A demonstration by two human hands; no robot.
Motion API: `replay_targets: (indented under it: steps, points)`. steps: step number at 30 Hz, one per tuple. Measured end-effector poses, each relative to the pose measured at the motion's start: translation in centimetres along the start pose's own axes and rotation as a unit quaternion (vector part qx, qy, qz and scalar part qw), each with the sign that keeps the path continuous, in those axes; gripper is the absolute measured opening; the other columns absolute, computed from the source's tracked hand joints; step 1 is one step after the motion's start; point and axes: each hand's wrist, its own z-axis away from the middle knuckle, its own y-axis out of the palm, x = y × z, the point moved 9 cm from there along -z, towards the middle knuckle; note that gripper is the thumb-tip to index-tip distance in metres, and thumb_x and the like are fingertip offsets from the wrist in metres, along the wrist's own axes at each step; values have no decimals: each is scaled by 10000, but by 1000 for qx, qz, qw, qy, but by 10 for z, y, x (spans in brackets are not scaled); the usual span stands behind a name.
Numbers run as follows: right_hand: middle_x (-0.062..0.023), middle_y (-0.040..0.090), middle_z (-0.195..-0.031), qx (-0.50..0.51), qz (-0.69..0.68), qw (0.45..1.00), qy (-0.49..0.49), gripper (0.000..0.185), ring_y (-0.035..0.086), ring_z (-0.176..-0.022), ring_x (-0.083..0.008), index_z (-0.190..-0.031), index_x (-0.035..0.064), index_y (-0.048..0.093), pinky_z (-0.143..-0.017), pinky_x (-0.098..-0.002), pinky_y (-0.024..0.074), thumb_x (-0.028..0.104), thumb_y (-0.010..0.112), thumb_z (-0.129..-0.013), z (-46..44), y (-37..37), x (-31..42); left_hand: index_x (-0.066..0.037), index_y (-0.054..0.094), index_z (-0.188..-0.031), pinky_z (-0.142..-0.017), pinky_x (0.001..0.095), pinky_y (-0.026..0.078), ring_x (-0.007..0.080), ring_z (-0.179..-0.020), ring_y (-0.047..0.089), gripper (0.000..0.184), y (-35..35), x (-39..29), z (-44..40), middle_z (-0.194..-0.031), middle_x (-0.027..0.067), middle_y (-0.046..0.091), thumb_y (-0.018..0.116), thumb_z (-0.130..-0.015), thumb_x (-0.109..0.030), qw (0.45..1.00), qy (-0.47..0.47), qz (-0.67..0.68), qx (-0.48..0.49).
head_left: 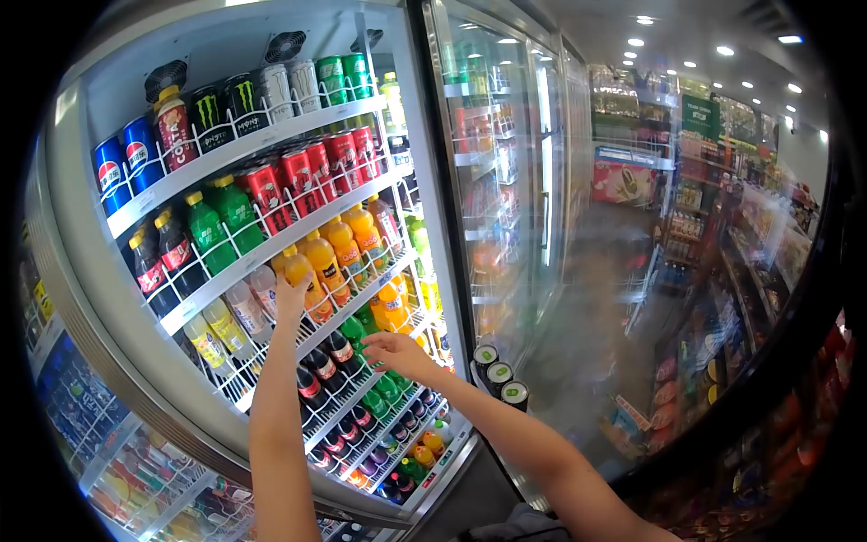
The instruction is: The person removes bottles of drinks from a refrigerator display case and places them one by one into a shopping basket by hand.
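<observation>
My left hand [290, 294] reaches up to the middle shelf, its fingers around the lower part of a bottle of orange drink [294, 264]. That bottle stands at the left end of a row of orange drink bottles [340, 242], with pale bottles [244, 305] on its other side. Lower and to the right, my right hand [399, 356] hangs in front of the shelves with fingers apart and nothing in them. Its fingertips are nearest the green bottles [353, 331]; whether they touch one I cannot tell.
Wire rails [271, 210] front the fridge shelves. Red cans [298, 176] and green bottles [209, 230] fill the shelf above. At right stands the open glass door [578, 298]. Several dark cans [499, 372] stand beside the fridge, near my right forearm.
</observation>
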Motion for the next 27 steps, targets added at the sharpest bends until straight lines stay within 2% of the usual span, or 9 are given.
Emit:
replay_targets:
  steps: [3, 9, 11, 14, 19, 21, 23, 25, 27]
  points:
    - [-86, 650, -1107, 5, 10, 1000, -5, 379, 631, -974, -171, -1297, 25, 536, -840, -316, 554, 218, 570, -973, -10, -2, 6, -1, 480, -1308, -982, 387, 436, 348, -1134, 568, 712, 0, -9, -1, -1220, 219, 582, 774, -778, -375, 997, 25, -67, -19]
    - [-59, 681, -967, -30, 13, 998, -52, 342, 654, -843, -139, -1236, 20, 583, -744, -265, 543, 175, 604, -931, -22, -8, 15, -36, 512, -1282, -951, 394, 458, 337, -1104, 581, 661, -2, -26, 20, -1203, 211, 584, 807, -750, -293, 998, 29, -49, -5]
    - [-74, 693, -970, -29, 9, 998, -61, 344, 660, -872, -146, -1236, 12, 583, -763, -268, 533, 168, 604, -930, -28, -8, 13, -40, 514, -1276, -944, 383, 462, 322, -1101, 585, 641, -3, -40, 33, -1211, 198, 582, 810, -750, -258, 996, 53, -69, -17]
    - [-118, 646, -1147, -28, 66, 994, -88, 400, 626, -977, -152, -1307, 30, 530, -851, -285, 515, 175, 598, -941, -33, -7, 16, -45, 522, -1268, -897, 342, 479, 261, -1050, 599, 581, -14, -72, 53, -1182, 124, 588, 789, -769, -175, 990, 126, 14, -69]
    - [-125, 639, -1172, -37, 70, 988, -135, 396, 612, -1054, -176, -1320, 21, 509, -905, -294, 499, 114, 592, -944, -48, 0, 9, -34, 512, -1288, -896, 311, 481, 212, -1095, 595, 590, -22, -124, 75, -1195, 120, 583, 786, -779, -153, 987, 146, 12, -58]
    - [-136, 615, -1230, -72, 70, 982, -163, 412, 584, -1144, -211, -1328, -3, 491, -979, -323, 469, 118, 591, -947, -45, 2, 17, 49, 406, -1351, -949, 337, 504, 235, -1137, 594, 654, -20, -145, 83, -1272, 167, 547, 751, -801, -37, 991, 130, 33, -12]
    - [-153, 559, -1317, -56, 58, 984, -157, 461, 529, -1236, -234, -1350, -28, 461, -1032, -351, 434, 143, 605, -947, -38, 13, 30, 25, 472, -1322, -886, 315, 520, 200, -1062, 622, 597, -30, -153, 95, -1194, 136, 606, 755, -810, -91, 992, 107, 65, -36]
    - [-165, 510, -1374, -83, 68, 977, -186, 537, 493, -1275, -238, -1386, -36, 423, -1047, -360, 419, 176, 631, -938, -31, 18, 42, -53, 513, -1333, -809, 295, 517, 162, -991, 626, 602, -29, -147, 108, -1072, 84, 653, 774, -806, -177, 993, -12, 115, 34]
    - [-170, 471, -1419, -80, 96, 973, -192, 662, 424, -1340, -243, -1438, -21, 367, -1096, -388, 360, 243, 674, -914, -25, 25, 46, -51, 552, -1299, -733, 273, 517, 134, -891, 635, 577, -45, -154, 121, -976, 67, 671, 779, -804, -244, 998, 41, 52, -3]
